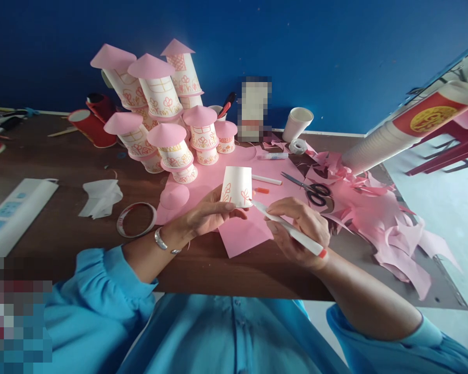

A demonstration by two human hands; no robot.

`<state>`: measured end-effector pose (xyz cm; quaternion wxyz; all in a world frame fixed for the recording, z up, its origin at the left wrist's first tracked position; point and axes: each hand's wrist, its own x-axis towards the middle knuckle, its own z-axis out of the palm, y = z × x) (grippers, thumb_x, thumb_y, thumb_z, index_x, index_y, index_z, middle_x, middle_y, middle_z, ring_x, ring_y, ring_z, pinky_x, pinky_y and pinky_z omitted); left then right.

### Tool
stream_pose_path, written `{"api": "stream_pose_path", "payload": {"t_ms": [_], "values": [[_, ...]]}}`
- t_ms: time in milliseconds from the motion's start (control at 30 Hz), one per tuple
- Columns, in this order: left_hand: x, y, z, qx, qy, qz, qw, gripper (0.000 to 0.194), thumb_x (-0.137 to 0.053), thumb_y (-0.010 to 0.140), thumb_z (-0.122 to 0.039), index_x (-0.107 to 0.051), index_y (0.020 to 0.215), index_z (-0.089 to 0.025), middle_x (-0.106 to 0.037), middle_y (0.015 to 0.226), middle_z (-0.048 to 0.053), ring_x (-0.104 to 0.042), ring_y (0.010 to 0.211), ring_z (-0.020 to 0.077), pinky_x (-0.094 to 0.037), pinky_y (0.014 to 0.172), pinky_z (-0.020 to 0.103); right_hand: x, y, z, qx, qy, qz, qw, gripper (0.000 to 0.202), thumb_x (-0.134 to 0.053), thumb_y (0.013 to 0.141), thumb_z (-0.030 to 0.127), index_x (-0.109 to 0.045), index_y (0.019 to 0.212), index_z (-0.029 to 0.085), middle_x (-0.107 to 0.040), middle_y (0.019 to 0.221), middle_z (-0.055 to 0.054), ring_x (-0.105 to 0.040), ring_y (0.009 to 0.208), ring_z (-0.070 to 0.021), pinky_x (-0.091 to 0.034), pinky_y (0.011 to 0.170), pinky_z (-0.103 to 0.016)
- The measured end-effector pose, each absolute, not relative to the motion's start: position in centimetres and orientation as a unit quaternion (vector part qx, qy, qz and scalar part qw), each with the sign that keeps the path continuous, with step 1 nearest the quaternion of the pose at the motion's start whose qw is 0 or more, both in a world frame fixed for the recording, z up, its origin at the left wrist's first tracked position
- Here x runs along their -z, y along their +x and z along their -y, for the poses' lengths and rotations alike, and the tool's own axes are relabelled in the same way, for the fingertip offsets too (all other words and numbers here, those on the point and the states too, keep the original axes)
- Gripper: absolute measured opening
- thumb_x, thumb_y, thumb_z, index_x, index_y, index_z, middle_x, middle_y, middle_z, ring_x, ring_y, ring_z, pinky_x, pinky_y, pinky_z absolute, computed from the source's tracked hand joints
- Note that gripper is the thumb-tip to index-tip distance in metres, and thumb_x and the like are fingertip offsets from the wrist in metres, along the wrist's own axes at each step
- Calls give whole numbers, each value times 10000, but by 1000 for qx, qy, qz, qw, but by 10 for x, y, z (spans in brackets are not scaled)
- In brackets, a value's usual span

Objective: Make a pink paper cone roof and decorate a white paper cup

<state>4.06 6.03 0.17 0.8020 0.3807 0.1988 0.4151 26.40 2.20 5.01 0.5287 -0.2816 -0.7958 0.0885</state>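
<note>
My left hand (207, 212) holds an upside-down white paper cup (236, 183) by its lower part, over pink paper. Orange plant and flower lines show on the cup's side. In my right hand (302, 228) is a white marker (302, 238) with a red-orange end, its tip at the cup's lower right edge. Pink paper sheets (244, 238) lie beneath the hands. A marker cap (261, 190) and another white pen (269, 180) rest just behind the cup. Black scissors (315, 194) lie open to the right.
Cup towers with pink cone roofs (167, 136) stand at the back left. A tape roll (136, 219), crumpled tissue (100, 197) and power strip (19, 213) lie left. Pink scraps (374, 218) and a long cup stack (409, 124) are right. A white cup (297, 124) stands behind.
</note>
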Motion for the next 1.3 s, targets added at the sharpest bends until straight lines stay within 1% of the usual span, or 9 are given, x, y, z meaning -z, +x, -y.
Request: {"api": "stream_pose_path", "payload": {"t_ms": [100,267,400,567,767,933,1067,1167,1300], "values": [[-1,41,-60,-418,382,-193,802,391,-825,832,-238,-714,1205,-199,-783,1084,96,-744,966,224,-616,874,360,-52,263,-21,-79,-282,805,516,141,-633,941,121,-635,1051,209,-722,801,-31,-725,690,-166,-594,605,-278],[-2,42,-59,-422,386,-191,798,429,-808,849,-221,-700,1264,-216,-788,1124,93,-754,1028,236,-616,929,377,-54,262,-21,-75,-282,814,503,135,-619,950,114,-629,1034,219,-730,791,-22,-720,654,-157,-590,571,-271],[-1,42,-59,-419,399,-198,791,455,-808,849,-228,-691,1288,-214,-790,1143,104,-758,1066,264,-608,975,417,-54,261,-22,-73,-278,816,501,125,-623,949,113,-629,1028,210,-734,788,-27,-712,642,-154,-585,572,-264],[-2,42,-59,-419,413,-200,784,476,-807,852,-251,-680,1311,-226,-783,1171,111,-752,1106,291,-607,992,455,-53,260,-22,-80,-278,818,497,138,-620,949,117,-635,1043,217,-736,788,-21,-719,647,-160,-585,578,-268],[-2,43,-59,-413,424,-190,783,498,-802,856,-236,-666,1335,-237,-772,1200,110,-744,1118,276,-614,971,416,-53,259,-23,-73,-279,819,497,124,-617,962,115,-619,1032,218,-731,791,-21,-714,653,-152,-581,578,-262],[0,41,-60,-400,439,-199,780,506,-815,852,-229,-661,1333,-245,-769,1198,98,-745,1098,256,-609,964,378,-53,259,-23,-80,-278,817,499,169,-623,945,95,-630,1056,223,-749,824,-21,-728,678,-153,-589,606,-261],[-2,42,-59,-399,439,-205,779,472,-828,840,-221,-674,1286,-235,-780,1126,83,-754,1030,233,-608,929,352,-53,259,-22,-86,-275,821,492,197,-633,926,79,-635,1060,224,-750,817,-14,-732,682,-154,-588,607,-259],[-5,42,-59,-403,439,-204,776,429,-841,827,-235,-690,1228,-231,-780,1114,77,-749,1005,223,-607,889,332,-53,260,-22,-87,-269,826,487,180,-635,927,87,-634,1050,218,-748,812,-18,-732,680,-155,-593,606,-262],[-3,42,-59,-403,434,-199,781,424,-824,841,-234,-688,1242,-233,-769,1184,90,-744,1078,248,-607,943,368,-54,262,-21,-76,-262,826,493,158,-626,930,98,-633,1042,211,-727,784,-22,-719,660,-158,-595,591,-274]]}}
